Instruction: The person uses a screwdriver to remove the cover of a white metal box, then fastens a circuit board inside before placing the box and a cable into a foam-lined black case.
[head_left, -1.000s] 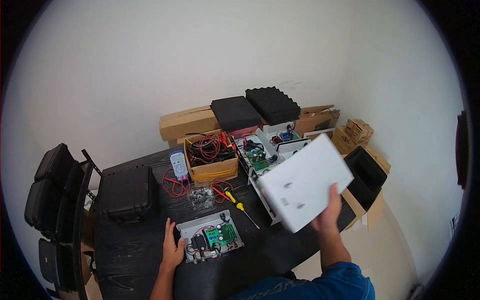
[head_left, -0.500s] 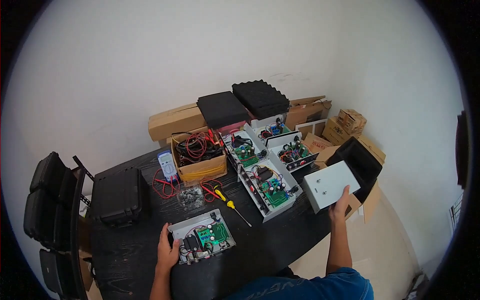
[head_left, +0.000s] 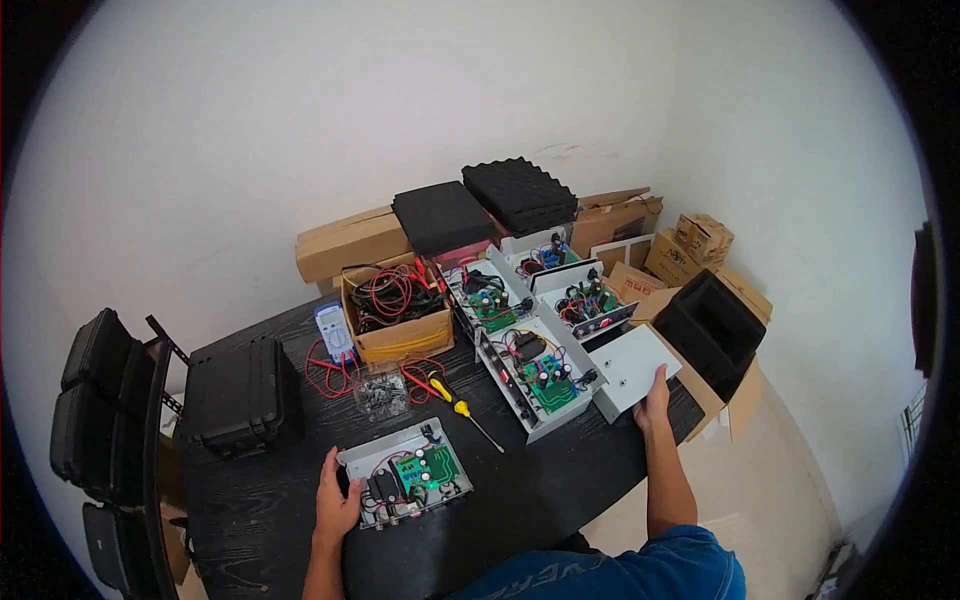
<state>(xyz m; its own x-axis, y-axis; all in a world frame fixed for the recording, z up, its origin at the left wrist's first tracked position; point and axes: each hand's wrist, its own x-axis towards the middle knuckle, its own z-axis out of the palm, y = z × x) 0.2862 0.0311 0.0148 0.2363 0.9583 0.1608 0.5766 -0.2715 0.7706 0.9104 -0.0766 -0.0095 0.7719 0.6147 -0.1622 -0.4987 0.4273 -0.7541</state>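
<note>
My left hand (head_left: 337, 500) grips the left end of an open metal instrument case (head_left: 408, 437), with the thumb by its inner edge. Inside the case lie a green circuit board (head_left: 437, 468), a black block and thin wires. On the right side, my right hand (head_left: 654, 402) holds a light grey metal cover (head_left: 640, 360) by its near right edge. The cover overlaps the right end of another open instrument case (head_left: 572, 412) in this view. A yellow-and-black screwdriver (head_left: 462, 408) lies between the near case and the others.
Several more open cases, one a grey case (head_left: 487, 300), stand toward the back. A cardboard box (head_left: 405, 350) holds cables beside a multimeter (head_left: 335, 328) and a bag of screws (head_left: 383, 396). A black hard case (head_left: 235, 400) sits left; a foam-lined carton (head_left: 708, 338) stands right.
My right hand has moved left with the metal cover, away from the foam-lined carton and closer to the open cases. My left hand stays on the near case.
</note>
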